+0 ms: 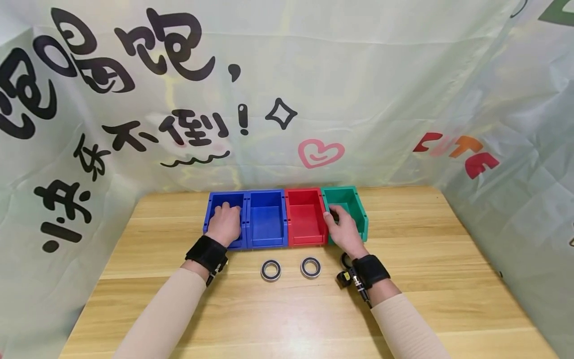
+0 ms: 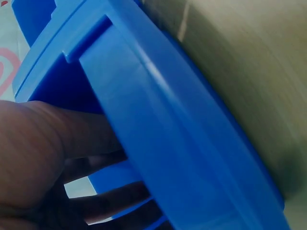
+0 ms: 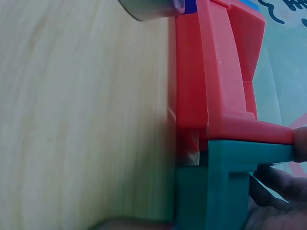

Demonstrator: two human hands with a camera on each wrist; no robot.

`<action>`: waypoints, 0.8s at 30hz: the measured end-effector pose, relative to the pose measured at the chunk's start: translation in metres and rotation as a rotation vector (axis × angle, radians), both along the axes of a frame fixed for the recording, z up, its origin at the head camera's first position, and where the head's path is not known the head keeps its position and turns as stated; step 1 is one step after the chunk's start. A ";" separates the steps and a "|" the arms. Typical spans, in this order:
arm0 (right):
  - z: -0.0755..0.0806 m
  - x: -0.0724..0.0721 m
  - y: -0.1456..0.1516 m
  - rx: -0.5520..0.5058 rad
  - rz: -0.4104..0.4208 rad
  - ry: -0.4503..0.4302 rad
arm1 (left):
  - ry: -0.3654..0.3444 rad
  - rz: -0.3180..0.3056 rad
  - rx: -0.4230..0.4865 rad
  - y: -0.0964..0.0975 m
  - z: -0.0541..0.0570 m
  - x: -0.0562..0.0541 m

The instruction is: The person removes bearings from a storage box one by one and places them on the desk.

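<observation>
My left hand (image 1: 225,224) reaches down into the leftmost blue bin (image 1: 208,219). In the left wrist view, its thumb (image 2: 91,134) and fingers pass behind the bin's front wall (image 2: 158,129), which hides the fingertips. My right hand (image 1: 344,230) is at the green bin (image 1: 361,219), its thumb by the rim beside the red bin (image 1: 307,219). In the right wrist view, its fingers (image 3: 283,182) go inside the green wall (image 3: 225,191). Whether either hand holds anything inside is hidden. Two ball bearings (image 1: 271,278) (image 1: 311,275) lie flat before the bins.
A second blue bin (image 1: 267,224) sits between the leftmost one and the red bin, all in one row. Black camera gear (image 1: 343,279) hangs at the right wrist, just above the wooden table (image 1: 287,319). Behind the bins hangs a printed cloth (image 1: 358,99).
</observation>
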State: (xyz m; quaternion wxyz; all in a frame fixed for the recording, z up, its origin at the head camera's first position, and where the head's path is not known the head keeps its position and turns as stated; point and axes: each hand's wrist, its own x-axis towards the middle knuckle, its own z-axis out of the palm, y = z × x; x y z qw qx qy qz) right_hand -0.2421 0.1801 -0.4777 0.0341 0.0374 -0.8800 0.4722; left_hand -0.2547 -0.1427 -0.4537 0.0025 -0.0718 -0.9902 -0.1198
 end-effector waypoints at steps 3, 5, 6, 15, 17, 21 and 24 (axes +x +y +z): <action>0.000 0.000 0.000 0.005 -0.001 0.000 | -0.023 0.009 0.008 0.000 -0.001 -0.001; 0.000 0.000 0.000 0.005 0.000 0.001 | -0.033 0.014 0.014 0.001 -0.001 -0.002; 0.000 0.000 0.000 0.004 -0.001 0.003 | -0.035 0.014 0.014 0.001 -0.001 -0.002; 0.000 -0.001 0.000 -0.004 -0.005 -0.006 | -0.050 0.008 -0.002 0.001 -0.004 -0.007; 0.000 -0.001 0.000 -0.005 -0.007 -0.008 | -0.055 0.007 -0.005 0.001 -0.005 -0.008; -0.001 -0.001 0.000 -0.007 -0.006 -0.010 | -0.064 0.002 -0.011 0.000 -0.007 -0.010; -0.001 -0.001 0.000 -0.006 -0.008 -0.012 | -0.075 -0.005 -0.015 0.000 -0.009 -0.011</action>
